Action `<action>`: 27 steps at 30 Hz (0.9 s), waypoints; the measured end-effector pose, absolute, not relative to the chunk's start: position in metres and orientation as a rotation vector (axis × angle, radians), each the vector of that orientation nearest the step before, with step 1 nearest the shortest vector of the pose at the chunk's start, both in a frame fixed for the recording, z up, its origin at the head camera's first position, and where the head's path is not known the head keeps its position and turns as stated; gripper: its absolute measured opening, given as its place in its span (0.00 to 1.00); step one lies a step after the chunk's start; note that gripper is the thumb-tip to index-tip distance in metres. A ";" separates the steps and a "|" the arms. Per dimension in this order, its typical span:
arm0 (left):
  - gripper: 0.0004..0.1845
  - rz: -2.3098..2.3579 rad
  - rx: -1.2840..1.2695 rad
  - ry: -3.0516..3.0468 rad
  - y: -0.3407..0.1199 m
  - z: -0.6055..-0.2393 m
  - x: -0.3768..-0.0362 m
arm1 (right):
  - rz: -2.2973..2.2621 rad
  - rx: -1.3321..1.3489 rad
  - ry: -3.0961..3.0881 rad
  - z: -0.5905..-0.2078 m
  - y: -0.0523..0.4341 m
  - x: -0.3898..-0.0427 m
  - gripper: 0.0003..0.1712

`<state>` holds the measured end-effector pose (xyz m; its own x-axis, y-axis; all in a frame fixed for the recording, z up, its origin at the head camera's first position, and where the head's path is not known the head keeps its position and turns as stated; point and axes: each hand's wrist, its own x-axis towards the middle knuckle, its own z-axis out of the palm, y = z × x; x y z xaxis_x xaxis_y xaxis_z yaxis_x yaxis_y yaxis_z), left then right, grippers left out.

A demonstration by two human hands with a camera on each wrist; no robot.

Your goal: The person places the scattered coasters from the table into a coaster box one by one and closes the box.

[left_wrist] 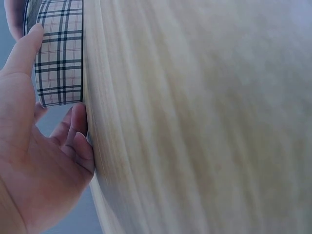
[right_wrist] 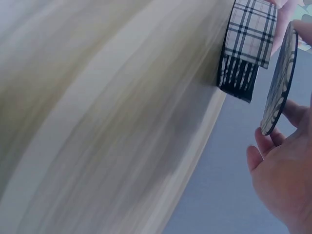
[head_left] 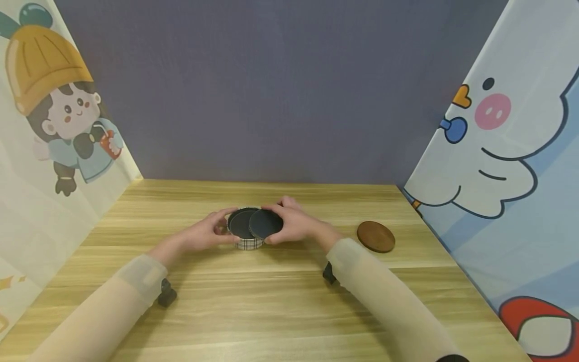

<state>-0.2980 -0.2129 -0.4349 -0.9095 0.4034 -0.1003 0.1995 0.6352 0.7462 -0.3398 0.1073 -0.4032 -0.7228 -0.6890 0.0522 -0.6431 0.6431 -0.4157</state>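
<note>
A low round coaster holder (head_left: 249, 244) with plaid sides (left_wrist: 61, 53) and a dark inside stands on the table. My left hand (head_left: 209, 232) grips its left side, thumb at the front and fingers behind. In my right hand (head_left: 296, 224), a round dark coaster (head_left: 266, 224) is pinched by the rim between thumb and fingers. The coaster is tilted and overlaps the holder's right part in the head view. The right wrist view shows it edge-on (right_wrist: 282, 80), apart from the holder, whose near side has a dark striped section (right_wrist: 238, 78).
A round brown wooden disc (head_left: 376, 237) lies on the table to the right of my right hand. The wood-grain table (head_left: 253, 306) ends at a grey-blue back wall (head_left: 271, 100). Cartoon-printed panels (head_left: 497, 151) stand along both sides.
</note>
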 end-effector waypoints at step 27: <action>0.54 1.127 0.494 2.582 -0.214 -0.433 -0.299 | -0.647 -1.045 2.733 -0.412 0.058 -0.349 0.55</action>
